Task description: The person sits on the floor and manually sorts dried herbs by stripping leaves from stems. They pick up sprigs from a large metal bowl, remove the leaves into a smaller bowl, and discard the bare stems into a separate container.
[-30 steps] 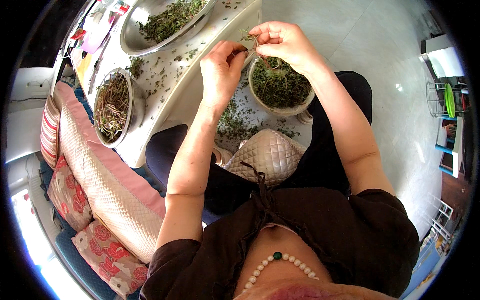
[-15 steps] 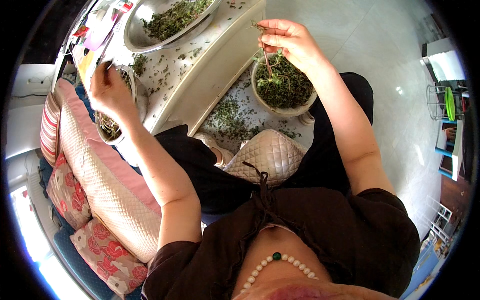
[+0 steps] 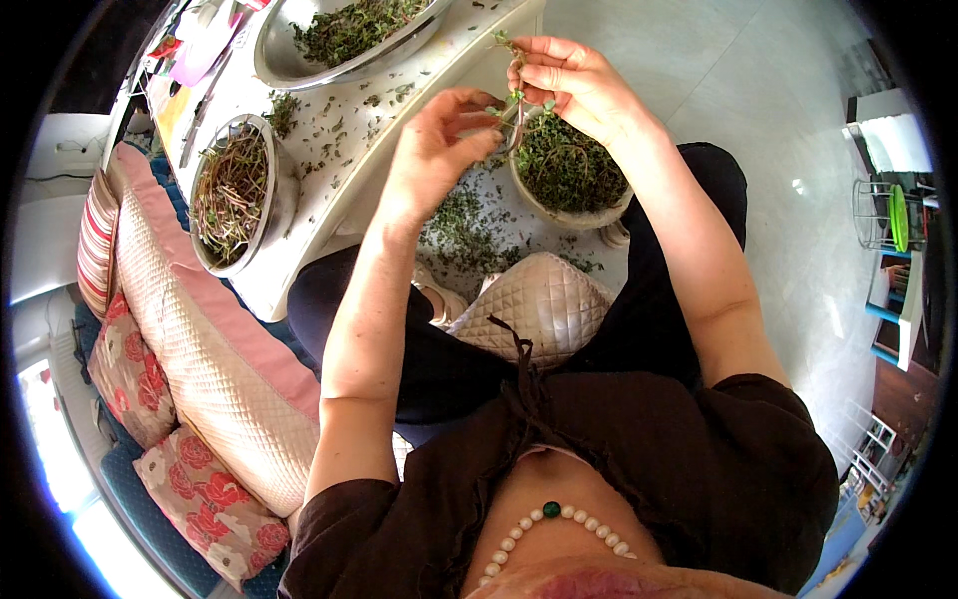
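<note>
My right hand pinches a reddish leafy stem, held upright over a round pale bowl of small green leaves. Just to its lower left, my left hand has its fingers curled but apart, the tips beside the stem's lower part. A steel bowl of bare stems stands on the white table at the left, and a larger steel basin of leaves stands farther back. Loose leaves lie scattered on the table and on the lower surface between my knees.
A couch with a quilted cream-and-pink cover and flowered cushions runs along the left. Long tools and plastic items lie at the table's far left. A quilted pad lies between my legs. A rack with a green round item stands at the far right.
My left hand went to the bowl of stems at the left and has come back to the stem in my right hand. My right hand has stayed nearly in place, still pinching the stem.
</note>
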A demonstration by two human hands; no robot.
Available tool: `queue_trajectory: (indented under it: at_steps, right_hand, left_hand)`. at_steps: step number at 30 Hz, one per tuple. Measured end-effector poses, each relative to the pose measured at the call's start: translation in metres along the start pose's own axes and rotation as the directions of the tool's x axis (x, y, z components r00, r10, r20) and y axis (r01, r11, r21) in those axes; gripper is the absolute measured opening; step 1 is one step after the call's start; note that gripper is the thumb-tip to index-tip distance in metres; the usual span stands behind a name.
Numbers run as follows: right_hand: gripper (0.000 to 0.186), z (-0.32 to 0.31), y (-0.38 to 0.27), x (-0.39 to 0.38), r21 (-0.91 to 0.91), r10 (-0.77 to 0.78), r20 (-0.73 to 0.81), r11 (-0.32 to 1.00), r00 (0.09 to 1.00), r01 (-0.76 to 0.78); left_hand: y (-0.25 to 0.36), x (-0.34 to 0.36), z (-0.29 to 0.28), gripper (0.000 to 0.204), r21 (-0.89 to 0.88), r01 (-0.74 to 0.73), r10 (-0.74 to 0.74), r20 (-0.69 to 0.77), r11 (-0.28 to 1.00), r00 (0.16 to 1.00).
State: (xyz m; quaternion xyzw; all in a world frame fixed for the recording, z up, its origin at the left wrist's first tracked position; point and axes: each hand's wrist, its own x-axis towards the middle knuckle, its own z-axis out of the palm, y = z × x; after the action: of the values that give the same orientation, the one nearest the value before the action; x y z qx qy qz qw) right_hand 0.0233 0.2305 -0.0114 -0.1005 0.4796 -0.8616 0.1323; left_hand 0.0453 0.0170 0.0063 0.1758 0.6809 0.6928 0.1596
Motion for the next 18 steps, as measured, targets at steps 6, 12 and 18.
queue_trajectory:
  at_steps: [6, 12, 18]
  right_hand:
    - [0.039, 0.002, -0.002, -0.001, -0.036, -0.017, -0.059, 0.999, 0.998, 0.015]
    - [0.041, 0.007, -0.003, -0.006, -0.278, -0.017, -0.091, 0.961, 0.996, -0.009]
    - [0.037, 0.015, 0.003, -0.007, -0.467, -0.032, -0.063, 0.884, 0.998, -0.001]
  left_hand:
    - [-0.004, 0.002, 0.013, 0.025, -0.073, 0.029, -0.027, 0.025, 0.997, 0.999]
    - [-0.008, 0.007, 0.008, 0.008, -0.052, -0.003, -0.003, -0.121, 0.999, 0.993]
    - [-0.012, 0.01, 0.01, 0.008, 0.194, -0.021, 0.059, -0.194, 0.981, 0.979]
